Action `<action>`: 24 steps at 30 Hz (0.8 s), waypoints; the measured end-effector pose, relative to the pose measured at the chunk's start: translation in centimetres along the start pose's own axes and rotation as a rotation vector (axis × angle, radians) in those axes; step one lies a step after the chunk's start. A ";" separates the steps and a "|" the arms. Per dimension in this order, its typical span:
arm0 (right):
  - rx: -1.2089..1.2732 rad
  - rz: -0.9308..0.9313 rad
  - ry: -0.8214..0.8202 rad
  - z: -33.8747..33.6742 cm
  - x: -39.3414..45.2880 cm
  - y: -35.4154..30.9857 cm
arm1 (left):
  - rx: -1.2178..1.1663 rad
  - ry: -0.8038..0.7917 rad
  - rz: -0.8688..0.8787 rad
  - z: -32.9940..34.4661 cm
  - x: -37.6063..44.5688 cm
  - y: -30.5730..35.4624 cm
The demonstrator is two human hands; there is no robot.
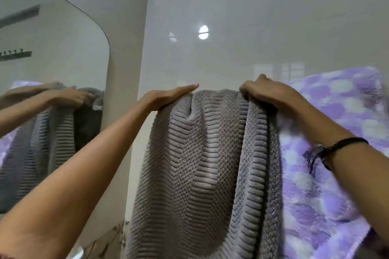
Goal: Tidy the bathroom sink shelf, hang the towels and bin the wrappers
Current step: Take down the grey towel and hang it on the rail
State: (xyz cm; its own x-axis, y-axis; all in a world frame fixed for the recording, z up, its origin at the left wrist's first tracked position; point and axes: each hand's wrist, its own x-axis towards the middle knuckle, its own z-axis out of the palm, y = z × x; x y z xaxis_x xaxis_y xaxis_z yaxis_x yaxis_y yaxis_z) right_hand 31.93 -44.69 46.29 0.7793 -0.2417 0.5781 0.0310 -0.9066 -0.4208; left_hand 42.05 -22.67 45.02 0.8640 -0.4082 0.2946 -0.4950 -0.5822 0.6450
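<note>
**A:** ok so where are we with the grip? Our right hand (pixel 266 93) has its fingers curled over and bunching the top fold of the grey towel (pixel 202 164), right at the towel's right top corner. Our left hand (pixel 168 98) is flat, fingers straight, just pressing on the left top corner, not pinching anything.

**B:** yep, and the towel hangs straight down from both hands, long axis vertical, top edge running left to right between them. Whatever it's draped over is hidden under the fabric, so we can't tell if it's a rail or hooks.

**A:** the middle of the top edge looks puckered to us, so we'd guess the next bit is spreading it sideways. The left hand has free wall on its side, towards the mirror (pixel 52 69). The right hand is jammed against the purple spotted towel (pixel 336 132), which touches the grey one's right edge.

**B:** both our arms reach up and forward, forearms rising to the top edge, right wrist with a black band (pixel 345 144).
</note>
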 end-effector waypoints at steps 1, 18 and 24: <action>-0.086 -0.042 -0.010 0.0 0.2 -0.2 | 0.060 -0.004 -0.030 0.1 0.0 0.6; -0.723 0.006 0.060 0.8 -0.6 -1.9 | -0.056 0.542 0.048 -0.2 0.1 -3.8; -0.566 -0.233 0.463 3.5 -5.3 0.5 | 0.056 0.943 0.038 3.1 -0.3 -3.6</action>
State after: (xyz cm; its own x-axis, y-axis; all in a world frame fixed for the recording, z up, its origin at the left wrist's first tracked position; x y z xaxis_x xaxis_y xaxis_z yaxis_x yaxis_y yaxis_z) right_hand 29.96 -42.67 40.57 0.4466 -0.0297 0.8942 -0.2596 -0.9608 0.0978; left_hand 43.25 -22.59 40.41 0.5527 0.2956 0.7792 -0.5066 -0.6232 0.5958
